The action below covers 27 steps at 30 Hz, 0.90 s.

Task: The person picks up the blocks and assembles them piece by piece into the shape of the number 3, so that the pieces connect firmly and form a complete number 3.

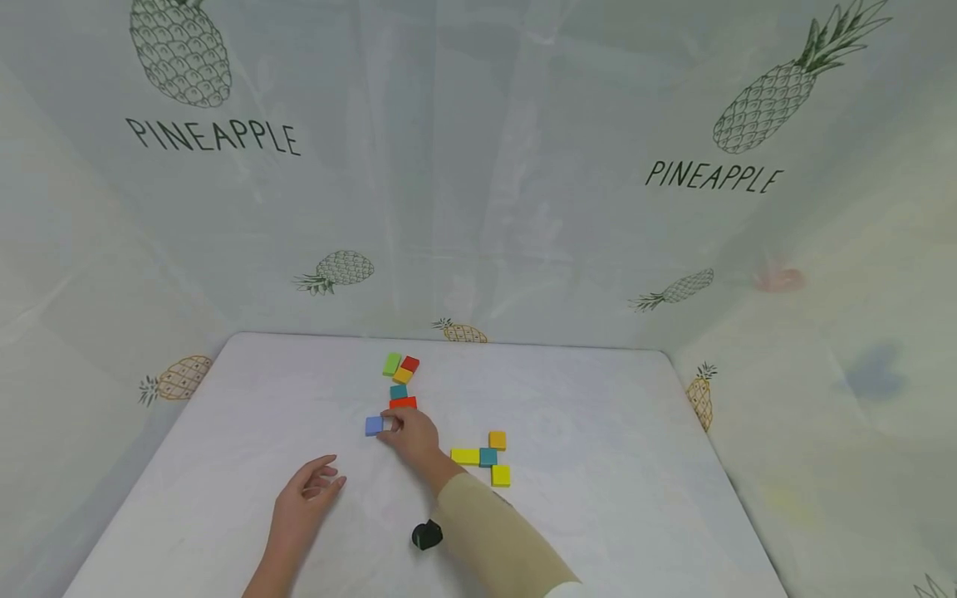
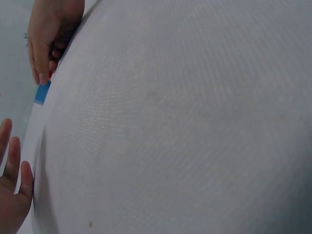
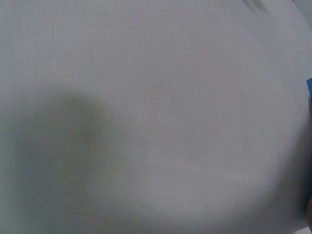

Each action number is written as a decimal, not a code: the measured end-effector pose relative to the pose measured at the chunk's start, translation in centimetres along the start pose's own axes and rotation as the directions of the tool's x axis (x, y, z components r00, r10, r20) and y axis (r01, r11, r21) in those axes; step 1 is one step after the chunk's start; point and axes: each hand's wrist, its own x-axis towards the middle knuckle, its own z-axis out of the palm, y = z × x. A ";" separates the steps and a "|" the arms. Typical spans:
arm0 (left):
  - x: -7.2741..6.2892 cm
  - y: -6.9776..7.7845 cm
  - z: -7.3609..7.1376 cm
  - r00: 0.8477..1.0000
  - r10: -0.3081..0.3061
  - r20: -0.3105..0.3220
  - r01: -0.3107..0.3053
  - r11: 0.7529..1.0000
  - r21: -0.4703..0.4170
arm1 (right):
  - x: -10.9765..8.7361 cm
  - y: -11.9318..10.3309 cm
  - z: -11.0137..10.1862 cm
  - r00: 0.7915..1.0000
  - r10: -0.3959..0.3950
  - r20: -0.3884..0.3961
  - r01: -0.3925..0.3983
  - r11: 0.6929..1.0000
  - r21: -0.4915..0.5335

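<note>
My right hand (image 1: 413, 436) reaches over the white table. Its thumb and forefinger pinch the right end of a light blue block (image 1: 374, 426), which lies at table level. In the left wrist view, a fingertip of the right hand (image 2: 56, 34) meets the blue block (image 2: 42, 93). Just behind the hand are a red block (image 1: 403, 403) and a teal block (image 1: 399, 391). My left hand (image 1: 305, 498) hovers to the left and nearer, fingers loosely bent and holding nothing. The right wrist view catches only a sliver of the blue block (image 3: 310, 87).
Farther back sit a green block (image 1: 392, 364), a dark red block (image 1: 409, 364) and an orange block (image 1: 403, 375). Right of the forearm are a yellow block (image 1: 465, 457), another teal block (image 1: 488, 457) and further blocks. A small black object (image 1: 427, 536) shows beside the right sleeve.
</note>
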 end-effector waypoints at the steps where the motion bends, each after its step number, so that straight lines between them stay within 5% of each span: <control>1: 0.0 0.0 0.0 1.000 -0.002 0.003 0.002 1.000 -0.004 | 0.0 0.0 -0.1 1.000 0.002 0.000 -0.002 1.000 -0.002; 16: -0.2 0.2 0.2 0.999 -0.009 0.045 0.009 1.000 0.013 | -0.4 1.0 -0.5 0.997 -0.020 0.079 0.006 0.984 0.178; 27: -0.4 1.2 1.2 0.997 0.071 0.042 -0.070 0.997 -0.015 | -3.3 0.9 -2.2 0.989 -0.061 0.135 0.034 0.980 0.195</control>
